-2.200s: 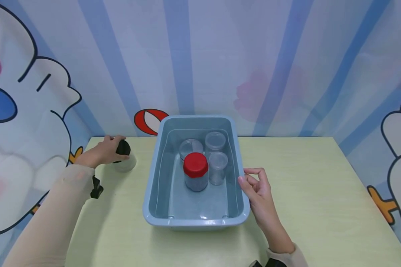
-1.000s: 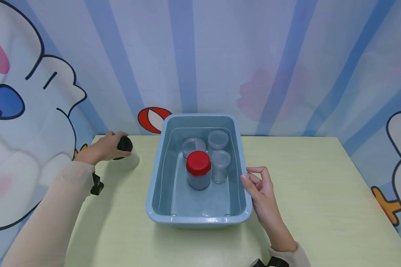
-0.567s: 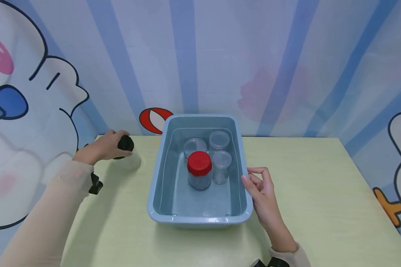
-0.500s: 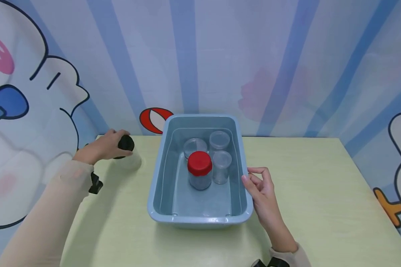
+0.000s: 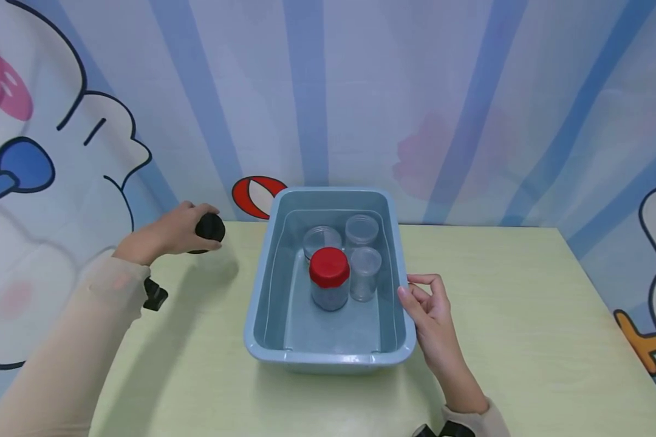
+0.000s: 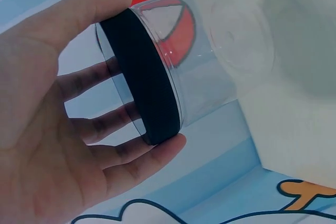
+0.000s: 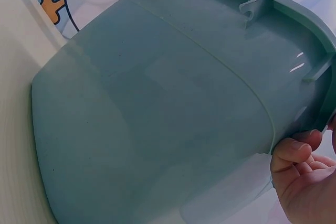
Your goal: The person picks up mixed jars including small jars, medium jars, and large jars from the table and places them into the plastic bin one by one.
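In the head view my left hand (image 5: 169, 233) grips a clear jar with a black lid (image 5: 210, 227) by its lid, at the table's far left. The left wrist view shows the jar's transparent body (image 6: 210, 51) tilted, with thumb and fingers around the black band. Its base is apart from the tabletop. My right hand (image 5: 436, 328) pinches the right rim of a blue-grey basin (image 5: 330, 360), thumb on top and fingers curled at the outside. Inside the basin stands a red-lidded clear jar (image 5: 330, 267).
Behind the red-lidded jar and to its right, the basin also holds a wide clear container (image 5: 318, 235) and two small clear lidded containers, one farther back (image 5: 362, 229) and one nearer (image 5: 365, 276). A patterned curtain (image 5: 355, 91) hangs behind the pale table (image 5: 503, 315).
My left hand has risen a little with the black-lidded jar, lifting it from the table. The right hand keeps its hold on the basin rim. The head view has shifted slightly.
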`<state>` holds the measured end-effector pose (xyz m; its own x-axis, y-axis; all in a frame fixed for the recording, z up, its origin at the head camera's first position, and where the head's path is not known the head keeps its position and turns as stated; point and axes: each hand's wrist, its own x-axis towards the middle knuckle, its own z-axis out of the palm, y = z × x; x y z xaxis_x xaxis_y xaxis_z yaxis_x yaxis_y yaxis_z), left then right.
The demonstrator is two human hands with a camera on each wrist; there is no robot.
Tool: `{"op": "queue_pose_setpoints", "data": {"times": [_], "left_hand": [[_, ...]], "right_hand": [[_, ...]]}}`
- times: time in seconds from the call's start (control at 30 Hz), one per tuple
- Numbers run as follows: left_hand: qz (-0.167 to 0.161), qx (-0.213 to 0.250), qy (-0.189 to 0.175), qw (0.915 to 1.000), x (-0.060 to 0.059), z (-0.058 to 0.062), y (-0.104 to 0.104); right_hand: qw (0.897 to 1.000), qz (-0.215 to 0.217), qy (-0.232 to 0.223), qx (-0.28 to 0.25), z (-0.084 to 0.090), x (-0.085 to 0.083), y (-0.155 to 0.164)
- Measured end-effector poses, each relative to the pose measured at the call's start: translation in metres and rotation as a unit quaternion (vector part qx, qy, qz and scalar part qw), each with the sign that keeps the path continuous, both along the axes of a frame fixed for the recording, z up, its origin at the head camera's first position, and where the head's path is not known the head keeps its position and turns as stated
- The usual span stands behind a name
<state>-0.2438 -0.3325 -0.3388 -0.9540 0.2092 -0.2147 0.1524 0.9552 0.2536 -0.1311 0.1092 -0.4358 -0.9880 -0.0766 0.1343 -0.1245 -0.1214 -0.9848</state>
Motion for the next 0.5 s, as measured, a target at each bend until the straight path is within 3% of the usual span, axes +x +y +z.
{"op": "queue_pose_setpoints", "data": {"times": [0.5], "left_hand": [[-0.019, -0.011, 0.011, 0.9997, 0.011, 0.034, 0.019]], "right_hand": [[1.000, 0.000, 0.002, -0.001, 0.000, -0.004, 0.001]]}}
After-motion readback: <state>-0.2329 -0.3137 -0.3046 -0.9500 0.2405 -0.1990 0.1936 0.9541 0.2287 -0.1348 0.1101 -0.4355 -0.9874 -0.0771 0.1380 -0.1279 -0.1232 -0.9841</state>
